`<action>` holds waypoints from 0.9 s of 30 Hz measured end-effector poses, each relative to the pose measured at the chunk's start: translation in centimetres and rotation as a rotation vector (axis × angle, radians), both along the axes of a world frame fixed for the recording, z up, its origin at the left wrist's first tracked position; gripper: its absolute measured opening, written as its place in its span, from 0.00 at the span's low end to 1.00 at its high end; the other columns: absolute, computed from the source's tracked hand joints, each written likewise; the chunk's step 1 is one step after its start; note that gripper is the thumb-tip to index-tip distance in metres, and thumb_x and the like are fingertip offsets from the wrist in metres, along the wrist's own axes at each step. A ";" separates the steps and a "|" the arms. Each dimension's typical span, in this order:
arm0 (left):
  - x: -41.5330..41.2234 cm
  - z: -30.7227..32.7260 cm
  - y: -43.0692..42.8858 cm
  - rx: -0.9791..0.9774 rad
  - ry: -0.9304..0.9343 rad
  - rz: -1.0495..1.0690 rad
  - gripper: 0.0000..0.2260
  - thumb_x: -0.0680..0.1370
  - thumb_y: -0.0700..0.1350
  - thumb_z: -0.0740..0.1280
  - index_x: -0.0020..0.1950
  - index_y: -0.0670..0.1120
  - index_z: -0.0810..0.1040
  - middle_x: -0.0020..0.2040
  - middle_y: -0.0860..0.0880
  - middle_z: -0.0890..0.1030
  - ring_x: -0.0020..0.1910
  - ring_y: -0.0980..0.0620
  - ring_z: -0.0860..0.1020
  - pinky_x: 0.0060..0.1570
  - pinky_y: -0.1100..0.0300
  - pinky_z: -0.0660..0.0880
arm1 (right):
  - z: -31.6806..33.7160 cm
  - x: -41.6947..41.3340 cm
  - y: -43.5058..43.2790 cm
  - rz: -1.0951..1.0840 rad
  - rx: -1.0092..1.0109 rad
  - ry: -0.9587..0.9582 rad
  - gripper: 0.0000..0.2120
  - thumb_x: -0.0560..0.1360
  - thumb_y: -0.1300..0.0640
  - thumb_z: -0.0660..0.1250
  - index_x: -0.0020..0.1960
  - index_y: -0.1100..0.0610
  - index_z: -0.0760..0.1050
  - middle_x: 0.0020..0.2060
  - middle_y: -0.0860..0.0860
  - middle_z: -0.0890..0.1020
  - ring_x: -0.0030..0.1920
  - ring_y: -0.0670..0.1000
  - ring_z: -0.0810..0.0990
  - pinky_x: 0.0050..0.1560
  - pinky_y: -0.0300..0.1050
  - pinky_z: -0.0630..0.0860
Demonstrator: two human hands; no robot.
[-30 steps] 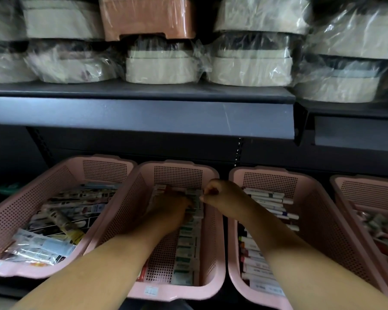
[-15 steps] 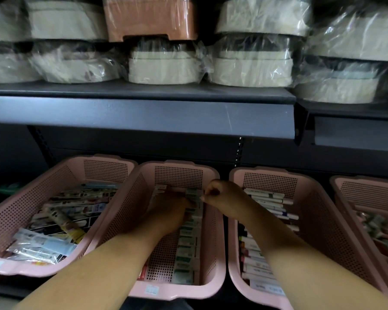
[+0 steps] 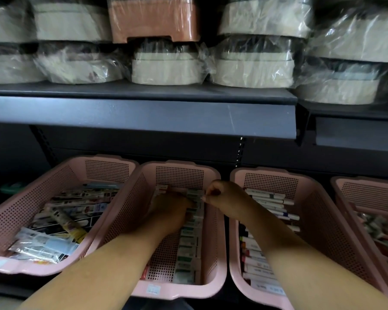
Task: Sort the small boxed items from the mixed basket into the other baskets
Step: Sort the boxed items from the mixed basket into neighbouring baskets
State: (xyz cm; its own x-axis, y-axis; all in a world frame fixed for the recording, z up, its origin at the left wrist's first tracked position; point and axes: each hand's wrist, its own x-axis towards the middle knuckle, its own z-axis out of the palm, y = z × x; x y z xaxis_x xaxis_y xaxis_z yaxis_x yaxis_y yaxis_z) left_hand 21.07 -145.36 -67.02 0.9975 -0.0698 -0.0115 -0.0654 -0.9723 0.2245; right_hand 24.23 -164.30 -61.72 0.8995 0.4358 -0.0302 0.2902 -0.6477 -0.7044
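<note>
Four pink perforated baskets stood side by side under a dark shelf [image 3: 143, 117]. Both hands were down in the second basket [image 3: 179, 164], where a row of small boxes [image 3: 188, 242] ran along its right wall from front to back.

The left hand [image 3: 170, 211] lay palm down over the far part of that row. Its fingers reached forward onto the boxes and were too dim and blurred to show whether they gripped anything. The right hand [image 3: 220, 195] came in over the rim between the second and third baskets. Its fingers were curled tight, and its thumb and forefinger were closed on the right end of a green-and-white box [image 3: 195, 193] at the far end of the row.

The left basket [image 3: 20, 209] held a loose mix of boxes, tubes and clear packets. The third basket [image 3: 323, 215] held white boxes in neat rows, and the fourth basket [image 3: 367, 193], partly out of view, held jumbled items. Plastic-wrapped cream tubs [image 3: 166, 70] were stacked on the shelf above.
</note>
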 end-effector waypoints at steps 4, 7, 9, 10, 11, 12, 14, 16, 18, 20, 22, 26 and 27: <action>-0.3 0.2 0.1 0.031 -0.007 -0.045 0.18 0.85 0.53 0.62 0.75 0.59 0.75 0.74 0.52 0.75 0.72 0.49 0.73 0.73 0.57 0.65 | 0.1 0.0 0.0 0.001 -0.006 -0.002 0.05 0.77 0.50 0.70 0.47 0.50 0.78 0.43 0.47 0.80 0.43 0.46 0.79 0.39 0.41 0.72; -0.1 0.1 0.0 -0.042 0.014 -0.046 0.16 0.85 0.53 0.62 0.72 0.57 0.78 0.72 0.53 0.77 0.71 0.51 0.74 0.71 0.60 0.64 | 0.1 0.0 0.0 0.003 -0.001 -0.002 0.05 0.77 0.50 0.70 0.46 0.50 0.78 0.43 0.47 0.80 0.43 0.46 0.79 0.40 0.42 0.73; 0.1 -0.1 0.1 -0.070 0.007 -0.017 0.17 0.85 0.54 0.62 0.72 0.55 0.78 0.70 0.52 0.78 0.69 0.51 0.76 0.67 0.59 0.67 | 0.0 0.0 -0.1 0.003 0.000 -0.003 0.05 0.77 0.50 0.70 0.46 0.50 0.78 0.42 0.46 0.80 0.43 0.46 0.79 0.39 0.41 0.71; 0.1 -0.2 0.2 -0.061 0.004 -0.002 0.17 0.84 0.54 0.62 0.72 0.54 0.78 0.71 0.51 0.78 0.69 0.50 0.76 0.65 0.59 0.68 | 0.0 0.0 -0.1 0.003 -0.002 -0.004 0.05 0.77 0.50 0.70 0.46 0.50 0.78 0.42 0.46 0.80 0.43 0.45 0.78 0.39 0.41 0.71; 0.1 -0.2 0.2 -0.054 0.007 0.011 0.17 0.84 0.54 0.63 0.72 0.53 0.78 0.71 0.51 0.78 0.68 0.49 0.76 0.63 0.60 0.68 | 0.0 0.0 -0.1 0.001 0.000 -0.003 0.05 0.77 0.50 0.70 0.47 0.51 0.78 0.42 0.46 0.80 0.43 0.46 0.79 0.38 0.41 0.71; 0.1 -0.2 0.2 -0.052 0.024 0.017 0.17 0.84 0.53 0.63 0.72 0.53 0.78 0.71 0.51 0.78 0.68 0.49 0.76 0.62 0.60 0.68 | 0.0 0.0 -0.1 -0.002 0.006 0.001 0.05 0.77 0.50 0.70 0.47 0.51 0.79 0.43 0.46 0.80 0.43 0.46 0.79 0.39 0.41 0.71; 0.1 0.0 0.0 -0.047 0.050 0.012 0.16 0.85 0.53 0.62 0.71 0.54 0.79 0.69 0.51 0.79 0.67 0.50 0.77 0.63 0.60 0.68 | 0.0 0.0 -0.1 -0.004 0.012 0.005 0.05 0.77 0.50 0.70 0.48 0.51 0.79 0.43 0.46 0.80 0.43 0.46 0.79 0.39 0.41 0.72; 0.1 0.1 -0.1 -0.044 0.056 0.018 0.16 0.85 0.53 0.62 0.71 0.53 0.79 0.69 0.50 0.80 0.66 0.50 0.78 0.64 0.60 0.69 | -0.1 0.0 -0.1 -0.006 0.009 0.005 0.04 0.77 0.50 0.70 0.47 0.50 0.78 0.42 0.45 0.80 0.42 0.45 0.79 0.38 0.40 0.71; 0.0 0.1 0.0 -0.034 0.059 0.019 0.15 0.85 0.52 0.62 0.70 0.54 0.79 0.68 0.51 0.80 0.66 0.50 0.78 0.65 0.59 0.70 | 0.0 -0.1 -0.1 -0.005 0.013 0.006 0.04 0.77 0.50 0.70 0.46 0.49 0.78 0.42 0.45 0.80 0.42 0.44 0.78 0.37 0.40 0.70; 0.0 0.0 0.1 -0.054 0.059 0.027 0.14 0.85 0.52 0.63 0.69 0.55 0.80 0.67 0.52 0.81 0.65 0.51 0.78 0.64 0.60 0.70 | 0.1 -0.2 -0.1 -0.003 0.014 0.006 0.04 0.77 0.50 0.70 0.46 0.49 0.78 0.42 0.45 0.80 0.42 0.44 0.78 0.36 0.40 0.69; 0.0 0.0 0.2 -0.092 0.066 0.034 0.14 0.84 0.53 0.64 0.68 0.56 0.81 0.66 0.54 0.81 0.64 0.52 0.78 0.62 0.61 0.69 | 0.2 -0.2 -0.1 -0.003 0.008 0.006 0.04 0.77 0.51 0.70 0.46 0.50 0.78 0.41 0.45 0.79 0.41 0.44 0.77 0.36 0.39 0.68; -0.1 -0.3 0.5 -0.103 0.070 0.026 0.14 0.83 0.55 0.64 0.68 0.58 0.81 0.66 0.55 0.81 0.64 0.53 0.79 0.61 0.61 0.69 | 0.1 -0.2 -0.1 -0.002 0.009 0.004 0.04 0.77 0.51 0.70 0.44 0.49 0.77 0.42 0.46 0.80 0.42 0.45 0.79 0.37 0.40 0.70; -0.1 -0.3 0.5 -0.099 0.063 0.023 0.15 0.83 0.55 0.64 0.68 0.58 0.80 0.66 0.56 0.81 0.65 0.52 0.78 0.62 0.61 0.69 | 0.0 -0.2 -0.1 -0.003 0.011 0.007 0.04 0.77 0.51 0.70 0.44 0.49 0.77 0.42 0.46 0.80 0.43 0.46 0.79 0.38 0.41 0.71</action>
State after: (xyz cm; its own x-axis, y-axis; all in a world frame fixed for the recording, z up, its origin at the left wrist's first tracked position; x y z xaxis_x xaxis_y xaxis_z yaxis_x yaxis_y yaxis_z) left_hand 20.92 -144.82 -67.34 0.9964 -0.0509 -0.0683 -0.0262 -0.9462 0.3226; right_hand 24.06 -164.42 -61.68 0.9005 0.4336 -0.0313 0.2837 -0.6407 -0.7135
